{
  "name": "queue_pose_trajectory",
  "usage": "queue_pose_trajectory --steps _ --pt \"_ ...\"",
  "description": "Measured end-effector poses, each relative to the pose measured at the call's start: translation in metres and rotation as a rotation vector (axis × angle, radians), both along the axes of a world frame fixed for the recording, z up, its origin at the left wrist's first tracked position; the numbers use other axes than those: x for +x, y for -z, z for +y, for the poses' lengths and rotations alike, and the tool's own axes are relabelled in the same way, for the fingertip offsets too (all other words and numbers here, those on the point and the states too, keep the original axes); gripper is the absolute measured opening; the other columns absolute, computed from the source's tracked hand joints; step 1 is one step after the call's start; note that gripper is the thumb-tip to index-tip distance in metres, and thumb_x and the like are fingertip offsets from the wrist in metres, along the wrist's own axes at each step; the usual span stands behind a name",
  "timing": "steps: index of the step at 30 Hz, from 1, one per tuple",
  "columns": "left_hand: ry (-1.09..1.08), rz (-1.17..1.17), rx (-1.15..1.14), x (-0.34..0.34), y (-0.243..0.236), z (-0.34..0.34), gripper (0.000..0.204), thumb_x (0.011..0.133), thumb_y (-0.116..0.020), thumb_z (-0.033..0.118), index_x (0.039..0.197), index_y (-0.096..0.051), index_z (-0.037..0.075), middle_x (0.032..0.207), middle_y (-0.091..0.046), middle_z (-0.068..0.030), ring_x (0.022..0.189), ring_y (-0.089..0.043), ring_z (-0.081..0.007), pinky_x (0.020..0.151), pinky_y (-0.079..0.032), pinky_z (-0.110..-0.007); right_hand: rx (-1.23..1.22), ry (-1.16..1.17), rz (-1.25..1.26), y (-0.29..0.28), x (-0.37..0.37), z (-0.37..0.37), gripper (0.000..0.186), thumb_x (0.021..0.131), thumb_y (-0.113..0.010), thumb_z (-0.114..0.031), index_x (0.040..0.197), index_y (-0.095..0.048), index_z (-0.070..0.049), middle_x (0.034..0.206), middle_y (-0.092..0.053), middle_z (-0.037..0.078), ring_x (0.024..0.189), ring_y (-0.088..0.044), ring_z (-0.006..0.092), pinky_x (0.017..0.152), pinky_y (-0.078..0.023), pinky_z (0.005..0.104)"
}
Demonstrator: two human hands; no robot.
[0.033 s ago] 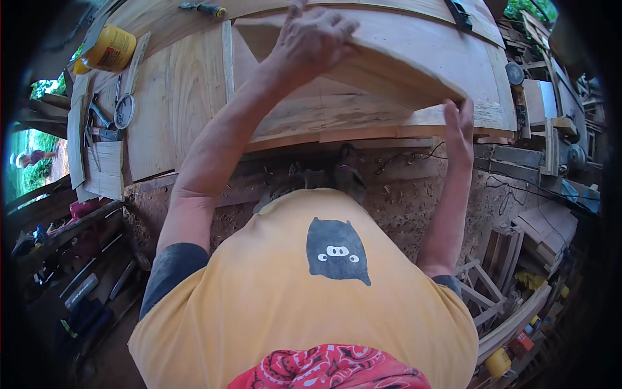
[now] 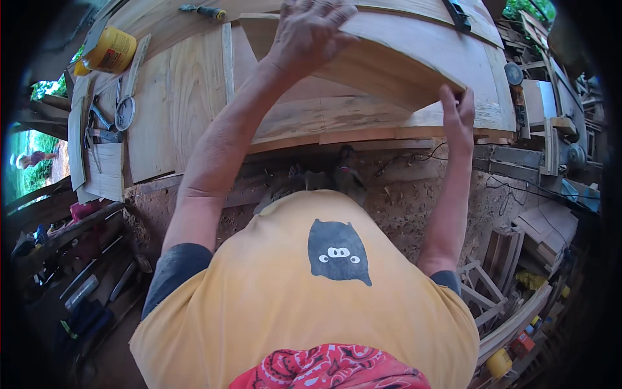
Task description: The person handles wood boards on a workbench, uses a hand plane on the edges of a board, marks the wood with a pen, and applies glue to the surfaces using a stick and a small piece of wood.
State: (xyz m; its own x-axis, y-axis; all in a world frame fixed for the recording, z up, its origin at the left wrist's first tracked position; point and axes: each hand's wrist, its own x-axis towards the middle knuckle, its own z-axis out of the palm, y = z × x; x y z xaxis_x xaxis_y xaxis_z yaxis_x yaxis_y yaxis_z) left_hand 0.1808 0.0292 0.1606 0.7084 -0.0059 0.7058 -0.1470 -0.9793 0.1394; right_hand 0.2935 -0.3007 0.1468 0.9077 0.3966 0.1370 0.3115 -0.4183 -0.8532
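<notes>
A flat wooden board (image 2: 389, 72) stands tilted on the workbench, its long upper edge slanting down toward the right. My right hand (image 2: 458, 113) pinches the board's right corner between thumb and fingers. Over the left part of the board is my left hand (image 2: 313, 32), its fingers stretched and spread near the upper edge. The fingertips are slightly blurred, and whether they touch the edge is hard to see. Beneath lie pale wooden panels (image 2: 194, 84) that cover the bench.
On the bench's left are a yellow tub (image 2: 116, 49), a round metal ring (image 2: 124, 112) and a hammer (image 2: 102, 115). A chisel-like tool (image 2: 204, 11) lies at the far side, a black tool (image 2: 459, 15) at far right. Stacked wood offcuts (image 2: 547, 230) stand at right.
The board's right corner and my right hand have risen slightly. My left hand has shifted a little upward in the picture, its fingers still spread.
</notes>
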Motion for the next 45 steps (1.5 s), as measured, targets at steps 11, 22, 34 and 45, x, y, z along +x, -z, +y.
queue_pose_trajectory --steps 11,22,34,45 --pt "-0.343 0.131 -0.475 -0.141 0.137 -0.023 0.039 0.094 -0.070 0.011 0.130 -0.064 -0.002 0.129 -0.066 -0.0240 0.121 -0.061 -0.0422 0.106 -0.048 -0.048 0.204 0.227 0.144 0.117 0.126 0.024 0.041 0.100 -0.071 -0.037 0.099 -0.070 0.004 0.091 -0.072 0.006 0.077 -0.061 0.0117 0.070 -0.051 0.0289" --pt "-0.209 0.237 -0.952 -0.152 0.147 -0.072 0.029 0.098 -0.069 0.009 0.124 -0.066 -0.003 0.111 -0.071 -0.0162 0.092 -0.069 -0.0200 0.083 -0.056 -0.030 0.222 0.202 0.322 0.142 0.063 0.003 0.036 0.103 -0.068 -0.033 0.105 -0.067 0.003 0.092 -0.070 0.005 0.080 -0.061 0.0102 0.072 -0.053 0.0275" --pt "0.005 0.345 -2.401 -0.119 0.133 -0.079 0.039 0.104 -0.064 0.019 0.137 -0.053 0.000 0.118 -0.072 -0.0100 0.107 -0.070 -0.0194 0.097 -0.057 -0.038 0.250 0.184 0.537 0.124 -0.043 -0.024 0.031 0.104 -0.067 -0.033 0.102 -0.062 -0.003 0.094 -0.065 0.001 0.083 -0.057 0.0089 0.075 -0.050 0.0279" --pt "-0.182 0.257 -2.482 -0.117 0.141 -0.068 0.024 0.108 -0.055 0.017 0.127 -0.055 0.002 0.125 -0.066 -0.0110 0.114 -0.068 -0.0233 0.101 -0.057 -0.046 0.238 0.213 0.709 0.117 -0.102 -0.019 0.031 0.103 -0.065 -0.042 0.086 -0.059 -0.016 0.071 -0.056 -0.005 0.057 -0.046 0.0039 0.051 -0.034 0.0227"
